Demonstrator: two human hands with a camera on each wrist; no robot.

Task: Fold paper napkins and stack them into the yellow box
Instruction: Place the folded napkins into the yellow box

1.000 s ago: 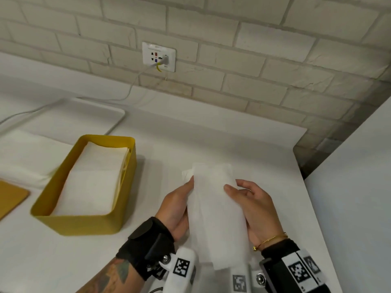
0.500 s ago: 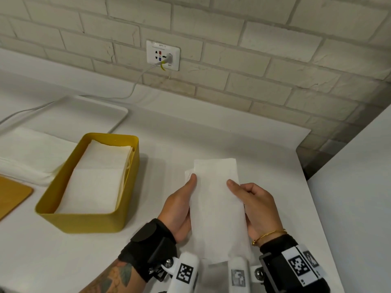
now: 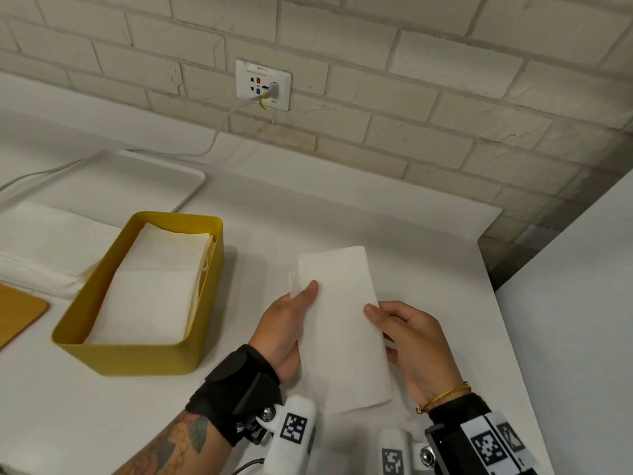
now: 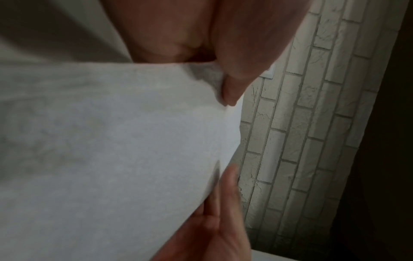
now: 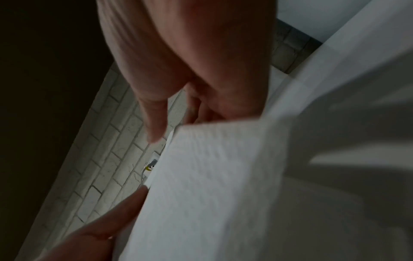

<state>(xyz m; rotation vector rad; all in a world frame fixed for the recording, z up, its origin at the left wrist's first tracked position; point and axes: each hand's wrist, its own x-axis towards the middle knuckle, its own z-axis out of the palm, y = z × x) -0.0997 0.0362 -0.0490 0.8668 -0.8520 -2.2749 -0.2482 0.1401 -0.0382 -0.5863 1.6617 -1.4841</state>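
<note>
A long folded white paper napkin (image 3: 340,323) is held above the white counter, right of the yellow box (image 3: 137,358). My left hand (image 3: 291,323) pinches its left edge, thumb on top. My right hand (image 3: 407,341) pinches the right edge, thumb on top and fingers underneath. The box holds a stack of folded napkins (image 3: 154,289). The left wrist view shows the napkin (image 4: 116,150) between my thumb and fingers (image 4: 223,220). In the right wrist view the napkin (image 5: 212,185) fills the middle, blurred.
A pile of unfolded white napkins (image 3: 41,248) lies left of the box. A white tray (image 3: 113,183) sits behind it, and a yellow lid (image 3: 17,317) at the far left. A wall socket (image 3: 263,84) with a cable is on the brick wall. A white panel (image 3: 575,320) stands at the right.
The napkin's two layers have been drawn together and flattened into a neater strip. Both hands keep their hold, thumbs a little lower along its edges.
</note>
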